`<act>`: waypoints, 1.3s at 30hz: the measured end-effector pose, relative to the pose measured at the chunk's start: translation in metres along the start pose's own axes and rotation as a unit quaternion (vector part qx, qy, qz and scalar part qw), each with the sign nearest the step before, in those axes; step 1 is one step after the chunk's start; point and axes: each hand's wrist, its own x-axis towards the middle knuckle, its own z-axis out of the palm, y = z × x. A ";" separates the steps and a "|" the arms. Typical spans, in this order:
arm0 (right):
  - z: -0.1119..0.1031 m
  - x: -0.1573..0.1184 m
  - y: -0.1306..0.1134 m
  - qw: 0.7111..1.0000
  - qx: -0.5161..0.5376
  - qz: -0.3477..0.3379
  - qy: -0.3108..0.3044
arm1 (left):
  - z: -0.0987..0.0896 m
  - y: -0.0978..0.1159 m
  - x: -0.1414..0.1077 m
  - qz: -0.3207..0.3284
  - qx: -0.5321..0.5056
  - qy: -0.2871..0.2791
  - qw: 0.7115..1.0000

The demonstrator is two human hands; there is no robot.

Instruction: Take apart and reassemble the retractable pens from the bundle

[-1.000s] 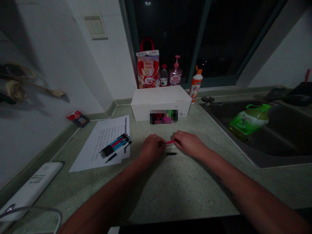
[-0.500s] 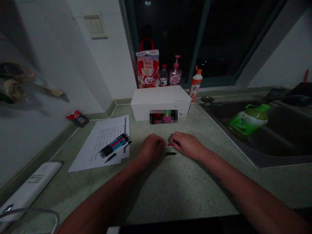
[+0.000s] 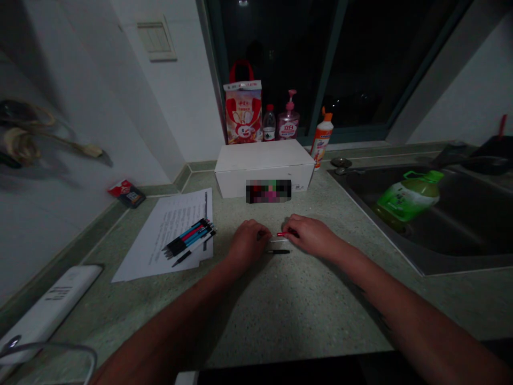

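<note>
A red pen part (image 3: 285, 233) lies between the two hands on the speckled green counter (image 3: 304, 310), its right end under the fingers (image 3: 294, 231) of the right hand (image 3: 310, 238). Those fingers curl down over it and appear to hold it. The left hand (image 3: 248, 246) rests just beside it, fingers curled; whether they hold anything, I cannot tell. A short black pen piece (image 3: 277, 251) lies on the counter just below the red part, almost touching both hands.

To the left, a bundle of black, blue and red pens (image 3: 188, 240) sits on a printed sheet of paper (image 3: 168, 230). A white cardboard box (image 3: 260, 158) stands straight ahead, beyond the hands, with a pixelated patch on its front. Behind it, along the window, are a red-handled gift bag (image 3: 242, 112), a water bottle (image 3: 269, 124), a pink pump bottle (image 3: 287, 123) and an orange-capped squeeze bottle (image 3: 321, 141). A green bottle (image 3: 409, 199) lies in the steel sink (image 3: 473, 224) on the right.

The red part is thin and straight, and glossy at its exposed end.
</note>
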 end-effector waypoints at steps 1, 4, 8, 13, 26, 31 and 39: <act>0.000 0.000 -0.002 1.000 -0.006 -0.001 0.000 | 0.000 0.001 0.000 0.000 -0.002 0.001 1.000; 0.002 0.000 -0.006 1.000 -0.002 -0.010 0.013 | -0.001 0.003 0.000 -0.001 -0.011 0.005 1.000; 0.005 0.001 -0.007 0.998 0.028 -0.025 0.042 | -0.002 0.004 -0.001 0.002 -0.033 0.014 0.999; 0.010 0.001 -0.008 0.996 0.059 -0.041 0.060 | 0.000 0.001 -0.001 0.014 -0.092 0.046 0.995; 0.012 0.002 -0.004 0.970 0.143 -0.026 0.192 | 0.000 -0.001 -0.003 0.048 0.007 -0.026 0.998; 0.011 0.003 0.000 0.971 0.107 -0.031 0.212 | -0.003 0.004 -0.002 0.065 0.075 -0.056 0.993; 0.004 0.000 0.006 0.984 0.053 -0.001 0.171 | -0.019 0.000 -0.002 -0.016 0.046 0.034 0.998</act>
